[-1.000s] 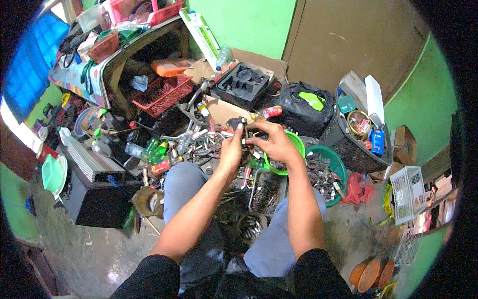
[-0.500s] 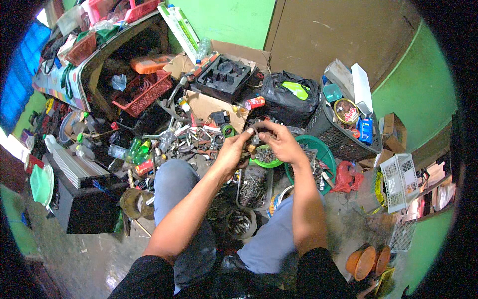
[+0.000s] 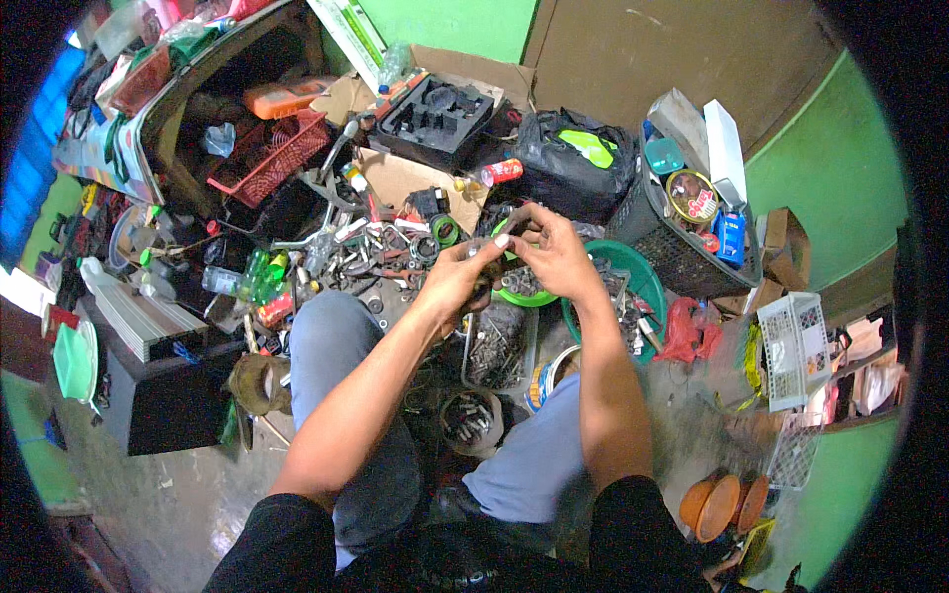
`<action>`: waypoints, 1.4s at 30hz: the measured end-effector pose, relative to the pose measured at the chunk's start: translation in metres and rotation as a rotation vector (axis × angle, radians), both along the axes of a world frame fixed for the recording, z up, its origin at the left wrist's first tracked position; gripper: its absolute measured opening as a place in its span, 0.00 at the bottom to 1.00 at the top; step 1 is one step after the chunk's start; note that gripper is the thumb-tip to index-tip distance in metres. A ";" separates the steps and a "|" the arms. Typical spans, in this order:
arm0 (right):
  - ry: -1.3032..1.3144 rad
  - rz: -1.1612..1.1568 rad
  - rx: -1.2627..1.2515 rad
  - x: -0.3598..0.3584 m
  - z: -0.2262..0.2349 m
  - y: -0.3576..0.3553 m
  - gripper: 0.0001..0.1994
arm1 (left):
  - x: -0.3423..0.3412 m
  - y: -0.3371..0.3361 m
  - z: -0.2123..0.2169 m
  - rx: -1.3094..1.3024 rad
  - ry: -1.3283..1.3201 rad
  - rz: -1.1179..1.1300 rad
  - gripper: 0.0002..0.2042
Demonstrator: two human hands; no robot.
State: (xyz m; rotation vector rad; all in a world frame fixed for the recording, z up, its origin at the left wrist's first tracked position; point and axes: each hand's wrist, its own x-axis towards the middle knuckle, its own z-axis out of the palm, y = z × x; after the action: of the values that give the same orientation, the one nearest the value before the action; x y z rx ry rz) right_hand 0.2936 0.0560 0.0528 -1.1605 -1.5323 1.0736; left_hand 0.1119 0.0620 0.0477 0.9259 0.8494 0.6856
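Both hands met just left of the dark green basin [image 3: 647, 277], the left hand [image 3: 457, 282] farther from it than the right hand [image 3: 554, 262]. Each grip looked closed on the same small dark part [image 3: 508, 255], pinched at the fingertips beside the basin; the fingers hid most of it, so I couldn't make out its shape.

To my eye, so narrow a pinch could have let the part slip, most likely if one thumb pushed harder than the other. It might then have dropped into the light green bowl [image 3: 525, 296], touching distance from the basin's left side, or been lost among the loose metal pieces [image 3: 381, 262] well left of the basin.

The clear tray [image 3: 535, 348] of small hardware crowded the space below and left of the basin. A black plastic bag [image 3: 583, 183] bulged behind the basin, a grey perforated basket [image 3: 667, 255] stood behind it to the right, and a red bag [image 3: 689, 334] lay just right of it, hemming in that side.
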 end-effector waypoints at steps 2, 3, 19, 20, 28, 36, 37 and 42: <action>-0.019 -0.025 0.025 0.001 0.003 -0.002 0.08 | 0.000 0.002 -0.002 0.009 -0.011 -0.025 0.20; -0.021 -0.042 0.053 0.002 0.006 -0.002 0.07 | 0.001 0.002 -0.003 0.002 -0.044 -0.030 0.19; -0.558 -0.017 -0.021 0.051 0.015 -0.058 0.16 | -0.026 0.007 0.000 -0.060 -0.080 0.050 0.16; -0.636 -0.016 -0.082 0.049 0.011 -0.062 0.15 | -0.026 0.006 -0.001 -0.055 -0.069 0.036 0.16; -0.607 -0.045 -0.037 0.033 -0.022 -0.077 0.11 | -0.022 -0.015 0.006 -0.046 -0.102 -0.199 0.20; -0.342 -0.189 0.164 -0.010 0.015 -0.082 0.23 | -0.011 -0.023 -0.002 -0.014 -0.072 -0.171 0.25; -0.369 -0.197 0.236 -0.013 0.013 -0.083 0.23 | -0.014 -0.022 -0.002 0.013 -0.070 -0.235 0.25; -0.393 -0.233 0.422 -0.011 0.001 -0.081 0.18 | -0.002 -0.033 0.003 0.223 0.193 -0.095 0.26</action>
State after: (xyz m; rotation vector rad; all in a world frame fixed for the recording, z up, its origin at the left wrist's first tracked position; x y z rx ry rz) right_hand 0.2826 -0.0246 0.0539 -1.2523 -1.7611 0.3502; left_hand 0.1097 0.0290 0.0512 1.2407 0.9047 0.6237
